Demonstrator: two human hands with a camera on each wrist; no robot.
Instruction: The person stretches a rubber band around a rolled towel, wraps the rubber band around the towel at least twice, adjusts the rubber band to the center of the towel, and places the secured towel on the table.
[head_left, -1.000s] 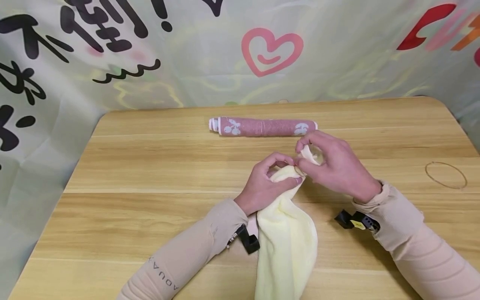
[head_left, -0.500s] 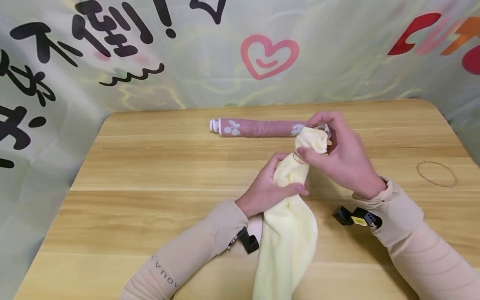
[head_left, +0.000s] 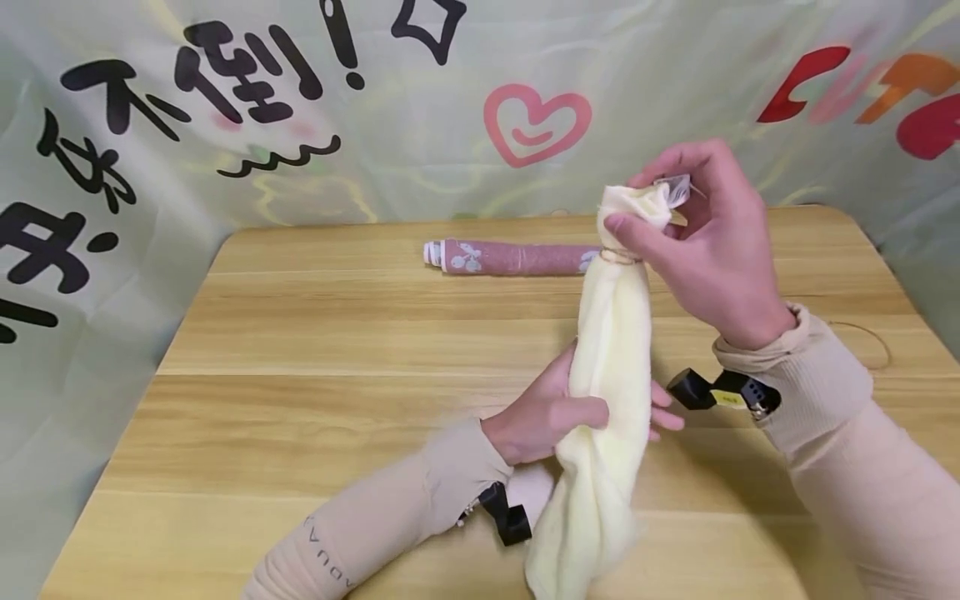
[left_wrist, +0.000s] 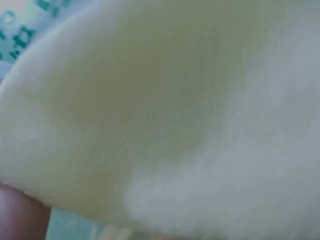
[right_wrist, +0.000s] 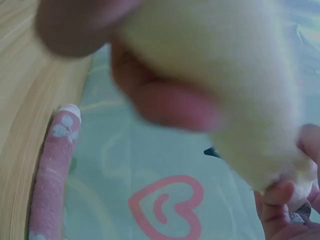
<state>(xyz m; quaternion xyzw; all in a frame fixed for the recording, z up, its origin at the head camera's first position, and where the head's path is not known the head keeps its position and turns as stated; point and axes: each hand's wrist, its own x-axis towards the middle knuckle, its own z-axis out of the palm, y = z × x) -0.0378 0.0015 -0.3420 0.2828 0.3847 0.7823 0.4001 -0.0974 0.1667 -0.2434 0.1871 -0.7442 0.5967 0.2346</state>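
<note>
A pale yellow towel (head_left: pixel 615 333) hangs lengthwise between the two hands, cinched near its top by a thin tan band (head_left: pixel 619 257). My right hand (head_left: pixel 727 250) pinches the gathered top end, where a printed label (head_left: pixel 677 190) sticks out. Lower down, my left hand (head_left: pixel 543 417) holds the towel loosely, thumb in front and fingers behind, with fingertips showing past its right edge. In the left wrist view, blurred towel cloth (left_wrist: pixel 150 125) fills most of the picture. The right wrist view shows the left hand's fingers (right_wrist: pixel 175 105) around the cloth.
A rolled mauve towel (head_left: pixel 517 258) with a light cherry print lies at the table's far side, its right end hidden. Another thin tan loop (head_left: pixel 873 333) lies at right, partly behind the sleeve. A pale pinkish thing (head_left: pixel 531 492) shows beneath the left wrist. Behind stands a printed curtain (head_left: pixel 420 142).
My right hand has raised the towel's gathered end up and away from the table. My left hand has slid down along the towel from near the band. The towel now hangs straighter.
</note>
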